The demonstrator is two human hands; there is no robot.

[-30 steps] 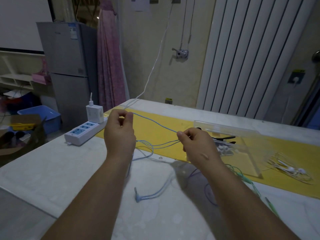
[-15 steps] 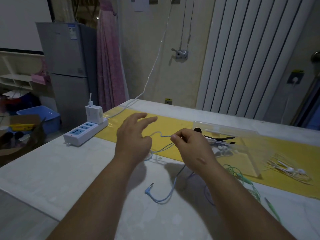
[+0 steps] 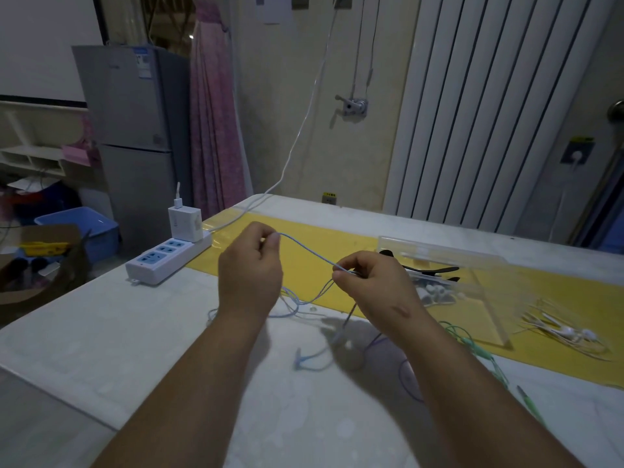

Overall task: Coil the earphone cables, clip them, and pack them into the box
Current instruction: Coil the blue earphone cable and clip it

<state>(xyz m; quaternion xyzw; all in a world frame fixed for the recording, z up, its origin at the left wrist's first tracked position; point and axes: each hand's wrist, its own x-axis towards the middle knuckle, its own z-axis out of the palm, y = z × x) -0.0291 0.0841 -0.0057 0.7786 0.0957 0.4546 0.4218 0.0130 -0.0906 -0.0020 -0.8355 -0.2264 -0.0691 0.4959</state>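
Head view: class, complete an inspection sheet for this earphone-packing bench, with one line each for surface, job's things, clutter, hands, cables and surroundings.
Surface: pale table with a yellow strip across it.
Job's things: blue earphone cable stretched between the hands; clear box with black clips and white earbuds inside; white earphones right of the box.
Clutter: power strip with charger at the table's left edge.
Hands: left hand and right hand each pinch the blue cable.
Cables: green cable and purple cable loose on the table; white lead rises toward the wall.
Surroundings: fridge, pink curtain, radiator, cardboard box.
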